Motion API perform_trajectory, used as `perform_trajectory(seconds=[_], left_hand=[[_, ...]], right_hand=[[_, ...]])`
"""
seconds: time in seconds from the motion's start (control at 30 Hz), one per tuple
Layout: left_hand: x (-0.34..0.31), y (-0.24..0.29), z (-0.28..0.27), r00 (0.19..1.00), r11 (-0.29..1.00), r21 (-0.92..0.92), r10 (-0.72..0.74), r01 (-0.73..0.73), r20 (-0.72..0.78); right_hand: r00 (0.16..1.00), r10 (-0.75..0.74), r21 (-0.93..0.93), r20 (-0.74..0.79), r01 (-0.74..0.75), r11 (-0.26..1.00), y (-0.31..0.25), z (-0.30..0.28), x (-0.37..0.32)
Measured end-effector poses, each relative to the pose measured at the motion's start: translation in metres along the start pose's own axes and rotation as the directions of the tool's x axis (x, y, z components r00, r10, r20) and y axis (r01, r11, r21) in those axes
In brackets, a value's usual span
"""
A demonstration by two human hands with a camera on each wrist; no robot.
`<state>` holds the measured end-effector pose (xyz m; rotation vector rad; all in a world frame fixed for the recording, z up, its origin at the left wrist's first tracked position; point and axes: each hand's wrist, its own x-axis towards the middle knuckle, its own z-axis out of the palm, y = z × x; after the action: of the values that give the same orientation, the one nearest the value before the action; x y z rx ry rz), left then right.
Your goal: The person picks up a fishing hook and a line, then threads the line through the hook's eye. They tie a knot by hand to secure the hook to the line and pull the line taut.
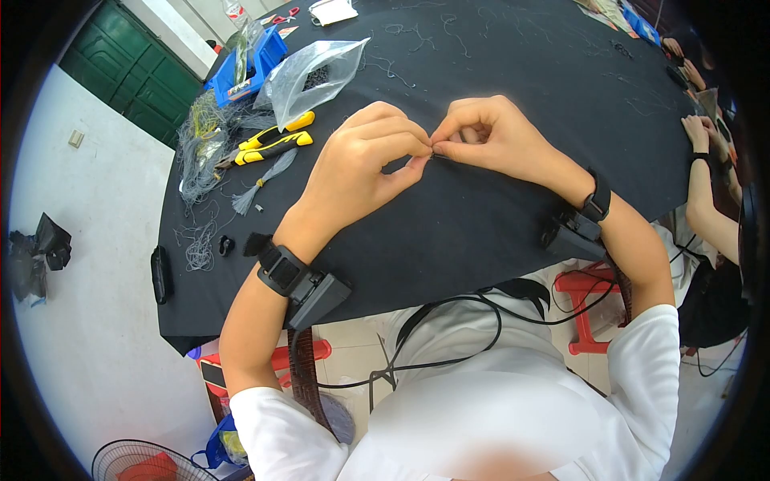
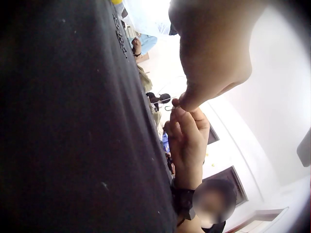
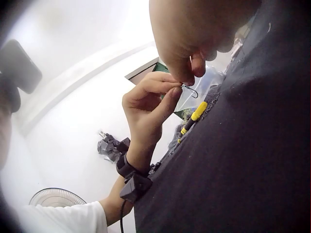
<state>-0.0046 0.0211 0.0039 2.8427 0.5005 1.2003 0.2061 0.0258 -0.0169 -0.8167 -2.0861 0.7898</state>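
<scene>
Both hands meet fingertip to fingertip above the black tablecloth. Between them is a small dark fish hook (image 3: 195, 92), its curved bend sticking out past the fingers in the right wrist view. My left hand (image 1: 361, 160) pinches its shank between thumb and index finger. From the other side my right hand (image 1: 505, 136) pinches at the same spot with thumb and forefinger. In the left wrist view the hook (image 2: 168, 108) shows as a thin curve beside the touching fingertips, with a fine pale strand near it. The shank end is hidden by the fingers.
Yellow-and-black pliers (image 1: 277, 148) lie left of my left hand, near a tied bundle of grey line (image 1: 261, 188) and tangled line (image 1: 196, 152). Behind stand a clear plastic bag (image 1: 309, 80) with dark bits and a blue bin (image 1: 261, 64). Other people's hands (image 1: 698, 132) are at far right.
</scene>
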Motion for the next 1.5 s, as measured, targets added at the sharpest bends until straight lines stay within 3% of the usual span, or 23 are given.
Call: perform_trajectory(seconds=[0.2,0.27,0.3,0.4,0.5,0.63,0.8,0.9,1.2,1.3,1.5], left_hand=[[-0.002,-0.004,0.004,0.990,0.989,-0.093,-0.124,0.117,-0.070],[-0.008,-0.008,0.008,0.950,0.935,-0.218,-0.302,0.279,-0.079],[-0.010,-0.010,0.011,0.919,0.893,-0.280,-0.387,0.353,-0.075],[-0.014,-0.017,0.012,0.813,0.692,-0.458,-0.568,0.557,0.131],[-0.016,-0.017,0.016,0.730,0.442,-0.683,-0.654,0.581,0.197],[-0.014,-0.011,0.015,0.697,0.310,-0.764,-0.675,0.566,0.243],[-0.010,-0.005,0.009,0.578,0.127,-0.742,-0.718,0.658,0.389],[-0.011,-0.005,0.015,0.596,0.105,-0.783,-0.712,0.613,0.371],[-0.012,-0.007,0.015,0.605,0.124,-0.778,-0.707,0.616,0.366],[-0.013,-0.008,0.014,0.606,0.139,-0.764,-0.703,0.630,0.372],[-0.013,-0.006,0.015,0.677,0.250,-0.756,-0.661,0.605,0.324]], right_hand=[[0.995,0.099,0.131,0.019,-0.101,0.986,-0.004,0.001,0.001],[0.989,0.143,0.189,0.035,-0.147,0.971,-0.002,0.002,0.001],[0.989,0.147,0.177,0.035,-0.151,0.973,-0.003,0.001,0.001],[0.985,0.168,0.158,0.031,-0.171,0.973,-0.005,0.000,0.001],[0.982,0.188,0.214,0.017,-0.187,0.959,-0.001,0.001,0.001],[0.976,0.215,0.225,0.012,-0.213,0.951,-0.004,-0.001,0.003],[0.979,0.182,0.353,0.095,-0.205,0.913,0.000,0.001,0.003],[0.971,0.173,0.494,0.162,-0.232,0.838,-0.002,0.003,0.002],[0.943,0.297,0.497,0.152,-0.333,0.801,-0.011,-0.003,0.002],[0.955,0.272,0.505,0.120,-0.295,0.812,-0.007,-0.002,0.002],[0.945,0.309,0.486,0.108,-0.321,0.813,-0.011,-0.002,0.001]])
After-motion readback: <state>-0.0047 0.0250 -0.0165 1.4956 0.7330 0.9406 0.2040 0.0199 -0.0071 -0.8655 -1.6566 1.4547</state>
